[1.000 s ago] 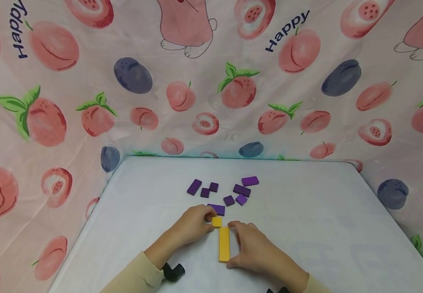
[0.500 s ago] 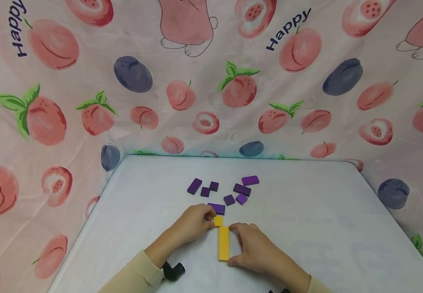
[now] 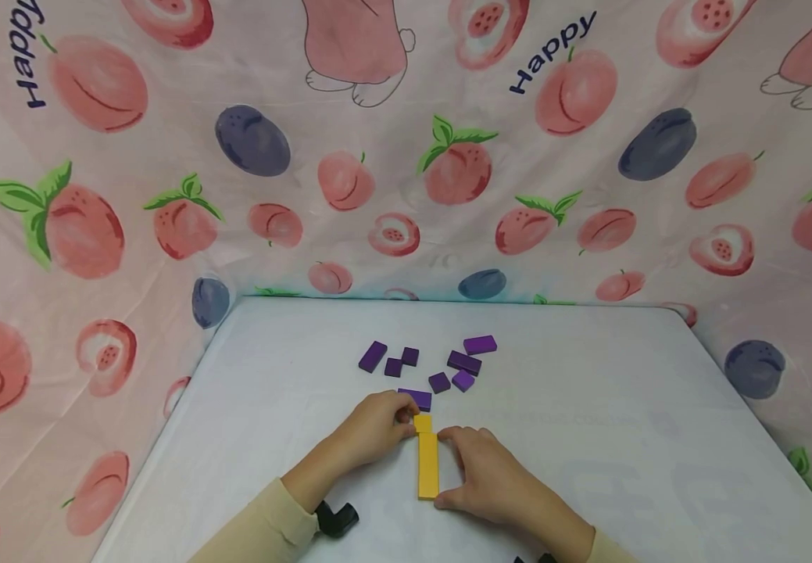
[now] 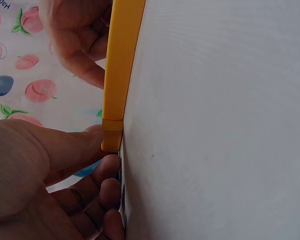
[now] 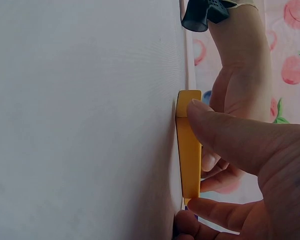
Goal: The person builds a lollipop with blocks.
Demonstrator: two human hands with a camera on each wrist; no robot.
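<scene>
A long yellow block point(image 3: 428, 467) lies on the white table, pointing away from me. At its far end sits a small yellow square block point(image 3: 423, 424), the two touching and nearly in line. My left hand point(image 3: 375, 426) pinches the small block between thumb and fingers; in the left wrist view the thumb presses the small block point(image 4: 112, 136) on one side. My right hand point(image 3: 488, 475) spans the long block from the right, thumb at the near end and index finger at the far end. The right wrist view shows this grip on the long block point(image 5: 189, 157) too.
Just beyond the yellow blocks lies a purple rectangular block point(image 3: 416, 399). Several more purple blocks, both rectangular point(image 3: 464, 363) and small square point(image 3: 439, 382), are scattered farther back. A fruit-patterned cloth point(image 3: 406, 156) hangs behind the table point(image 3: 624, 453). A black wrist device point(image 3: 338, 519) sits at the left cuff.
The small yellow block has slid right with my left hand, from a leftward offset to nearly in line with the long one. My right hand keeps its hold on the long block.
</scene>
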